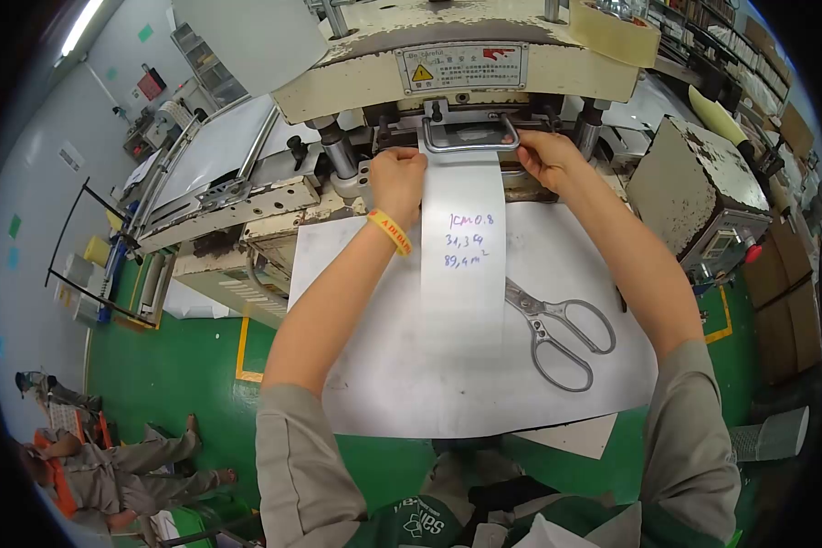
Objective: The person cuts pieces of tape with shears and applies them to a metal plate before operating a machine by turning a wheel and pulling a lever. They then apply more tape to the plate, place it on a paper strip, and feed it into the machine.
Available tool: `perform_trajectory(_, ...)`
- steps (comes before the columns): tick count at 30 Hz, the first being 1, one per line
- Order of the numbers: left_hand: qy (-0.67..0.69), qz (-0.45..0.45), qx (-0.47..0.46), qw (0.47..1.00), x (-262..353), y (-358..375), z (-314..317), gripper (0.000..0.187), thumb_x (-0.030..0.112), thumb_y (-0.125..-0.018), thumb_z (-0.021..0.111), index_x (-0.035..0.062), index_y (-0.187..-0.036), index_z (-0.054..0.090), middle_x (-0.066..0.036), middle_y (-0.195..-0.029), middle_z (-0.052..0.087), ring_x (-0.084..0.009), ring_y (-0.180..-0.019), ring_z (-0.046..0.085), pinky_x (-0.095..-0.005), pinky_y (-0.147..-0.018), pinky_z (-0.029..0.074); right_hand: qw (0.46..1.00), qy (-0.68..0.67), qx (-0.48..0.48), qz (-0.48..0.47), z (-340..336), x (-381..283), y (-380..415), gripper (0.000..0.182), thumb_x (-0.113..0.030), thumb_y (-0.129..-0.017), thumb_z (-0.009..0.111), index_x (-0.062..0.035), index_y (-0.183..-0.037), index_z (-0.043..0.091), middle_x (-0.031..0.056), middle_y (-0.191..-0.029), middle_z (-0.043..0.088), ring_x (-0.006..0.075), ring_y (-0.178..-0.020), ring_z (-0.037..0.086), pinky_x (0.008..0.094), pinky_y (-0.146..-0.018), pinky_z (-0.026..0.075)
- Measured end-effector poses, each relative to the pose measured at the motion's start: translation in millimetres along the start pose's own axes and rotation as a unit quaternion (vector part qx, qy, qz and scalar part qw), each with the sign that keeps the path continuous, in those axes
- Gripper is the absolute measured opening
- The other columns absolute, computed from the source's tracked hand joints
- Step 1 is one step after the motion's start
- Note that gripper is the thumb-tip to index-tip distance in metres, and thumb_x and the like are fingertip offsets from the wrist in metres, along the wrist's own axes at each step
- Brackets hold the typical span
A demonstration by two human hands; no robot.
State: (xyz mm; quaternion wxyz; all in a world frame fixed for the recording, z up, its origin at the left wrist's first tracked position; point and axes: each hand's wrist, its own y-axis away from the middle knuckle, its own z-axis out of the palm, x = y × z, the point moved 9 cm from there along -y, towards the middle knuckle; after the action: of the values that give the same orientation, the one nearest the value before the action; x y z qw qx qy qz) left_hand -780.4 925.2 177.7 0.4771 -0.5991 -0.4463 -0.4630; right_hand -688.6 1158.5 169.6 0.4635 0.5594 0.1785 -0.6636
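A long white strip (462,310) with handwritten figures in blue and purple runs out of the press toward me. My left hand (398,183) is closed beside the strip's left edge, close to the machine's opening; its fingertips are hidden. At the right end of a metal U-shaped handle (472,148), my right hand (548,161) is closed with thumb and fingers bent inward. What its fingertips hold, if anything, cannot be made out. Metal scissors (557,331) lie right of the strip, on a large white sheet (365,365).
The worn cream press (365,78) with a warning label (463,68) stands ahead over both hands. A control box (703,196) with a red button (753,253) is at right. Tape rolls (615,32) sit on top. A person (128,466) in orange and grey is at lower left.
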Motion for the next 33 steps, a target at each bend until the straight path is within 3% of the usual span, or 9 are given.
perform_trajectory(8,-0.010,-0.006,0.035,0.999,1.6,-11.3,6.4,0.016,0.004,-0.076,0.063,-0.0068,-0.088,0.063,-0.009,-0.075,0.062,-0.0137,-0.062,0.054,-0.0276,-0.054,0.043,1.000,-0.006,0.018,0.009,9.7,7.3,-0.8,0.006,0.002,-0.079,0.061,0.0023,-0.085,0.062,0.0096,-0.084,0.061,0.0164,-0.071,0.061,0.0161,-0.051,0.054)
perform_trajectory(12,-0.026,0.009,0.036,0.999,-1.6,-23.6,9.8,0.017,0.010,-0.074,0.062,-0.0054,-0.080,0.066,-0.018,-0.076,0.066,-0.0249,-0.067,0.063,-0.0342,-0.062,0.049,0.999,0.011,0.038,0.023,11.1,7.5,-4.3,0.009,-0.005,-0.086,0.057,0.0008,-0.085,0.064,0.0080,-0.076,0.064,0.0062,-0.047,0.053,0.0117,-0.040,0.048)
perform_trajectory(18,-0.082,0.131,0.033,0.987,26.7,7.9,-0.5,0.032,0.014,-0.078,0.060,-0.0073,-0.102,0.059,-0.022,-0.094,0.063,-0.0287,-0.084,0.062,-0.0342,-0.077,0.047,0.998,0.033,0.053,0.017,9.6,8.2,-8.9,0.014,-0.005,-0.088,0.053,0.0003,-0.088,0.066,0.0105,-0.076,0.065,0.0053,-0.047,0.054,0.0103,-0.038,0.047)
perform_trajectory(21,-0.112,0.202,0.015,0.973,38.4,33.4,-16.1,0.044,0.017,-0.082,0.061,-0.0059,-0.117,0.048,-0.010,-0.095,0.058,-0.0144,-0.082,0.055,-0.0270,-0.070,0.045,0.998,0.004,0.059,0.010,13.0,6.0,-3.2,0.015,-0.006,-0.088,0.052,0.0007,-0.090,0.066,0.0138,-0.078,0.065,0.0069,-0.050,0.058,0.0107,-0.039,0.048)
perform_trajectory(24,0.018,0.092,-0.035,0.995,27.2,73.0,-31.7,0.051,0.021,-0.083,0.063,-0.0034,-0.122,0.040,-0.011,-0.101,0.054,-0.0171,-0.091,0.053,-0.0297,-0.075,0.045,0.999,-0.008,0.042,0.008,12.3,6.9,-13.0,0.011,-0.003,-0.085,0.056,0.0049,-0.092,0.061,0.0152,-0.080,0.065,0.0144,-0.060,0.065,0.0120,-0.043,0.052)
perform_trajectory(27,0.067,-0.099,-0.124,0.985,5.2,108.6,-26.0,0.054,0.024,-0.082,0.065,-0.0013,-0.122,0.038,-0.011,-0.104,0.051,-0.0179,-0.093,0.054,-0.0317,-0.076,0.046,0.999,-0.018,0.031,0.014,14.4,9.6,-12.3,0.013,-0.003,-0.084,0.057,0.0045,-0.095,0.057,0.0159,-0.083,0.065,0.0167,-0.065,0.067,0.0125,-0.046,0.054)
perform_trajectory(28,0.073,-0.134,-0.134,0.979,4.8,118.2,-23.3,0.052,0.024,-0.082,0.065,-0.0022,-0.120,0.040,-0.010,-0.096,0.055,-0.0151,-0.084,0.056,-0.0275,-0.071,0.047,0.999,-0.005,0.035,0.012,13.7,9.0,-11.8,0.013,-0.004,-0.086,0.055,0.0042,-0.095,0.057,0.0158,-0.084,0.066,0.0159,-0.065,0.067,0.0122,-0.046,0.053)
perform_trajectory(31,0.078,-0.134,-0.192,0.969,-7.1,118.5,-11.9,0.051,0.021,-0.082,0.065,-0.0043,-0.118,0.040,-0.009,-0.088,0.060,-0.0129,-0.073,0.058,-0.0228,-0.061,0.047,0.998,0.029,0.038,0.028,15.3,9.1,-5.6,0.019,-0.008,-0.091,0.044,0.0039,-0.102,0.054,0.0146,-0.088,0.067,0.0123,-0.065,0.067,0.0100,-0.044,0.051)
perform_trajectory(33,0.129,-0.107,-0.175,0.970,-6.2,111.7,-11.6,0.048,0.012,-0.081,0.065,-0.0073,-0.117,0.040,-0.012,-0.085,0.064,-0.0140,-0.068,0.062,-0.0220,-0.056,0.049,0.997,0.068,0.017,0.026,14.0,7.2,-6.7,0.021,-0.007,-0.092,0.041,0.0046,-0.106,0.051,0.0141,-0.089,0.067,0.0113,-0.066,0.067,0.0093,-0.042,0.050)
